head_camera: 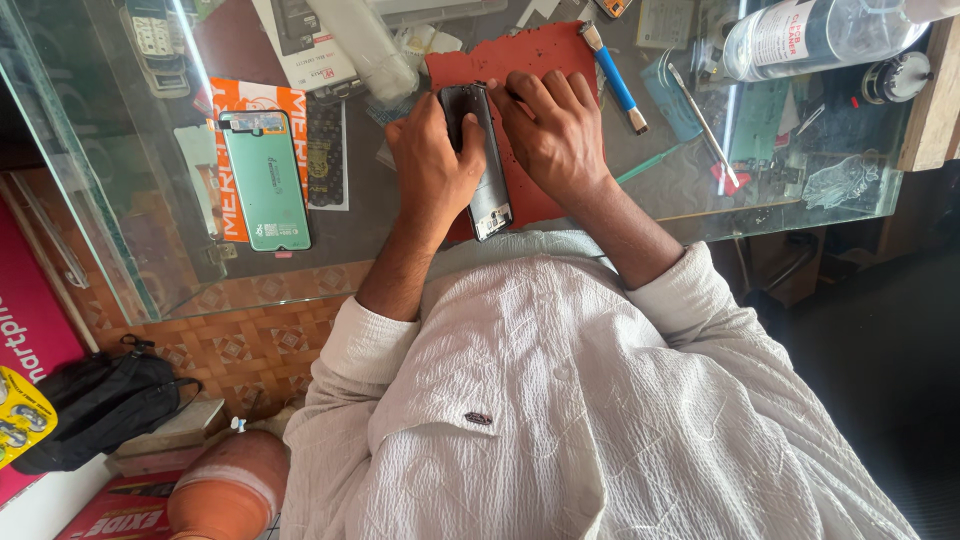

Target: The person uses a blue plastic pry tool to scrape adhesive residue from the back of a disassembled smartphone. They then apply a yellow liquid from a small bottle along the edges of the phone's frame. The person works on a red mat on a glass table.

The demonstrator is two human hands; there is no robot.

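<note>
Both hands, left hand (432,160) and right hand (553,130), clamp the phone (478,160) on a red mat (520,55), blue-handled tool (615,78) beside.

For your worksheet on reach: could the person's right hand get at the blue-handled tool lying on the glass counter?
Probably yes. The right hand rests on the phone over the red mat, and the blue-handled tool lies just beside it on the glass counter, with nothing between them.

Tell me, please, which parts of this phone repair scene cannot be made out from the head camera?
- Phone: its upper half is covered by the left hand and right hand.
- Right hand's fingertips: what they press is hidden.
- Clear bottle: cut off by the top edge.
- Small parts on the glass counter: too small to identify.
</note>
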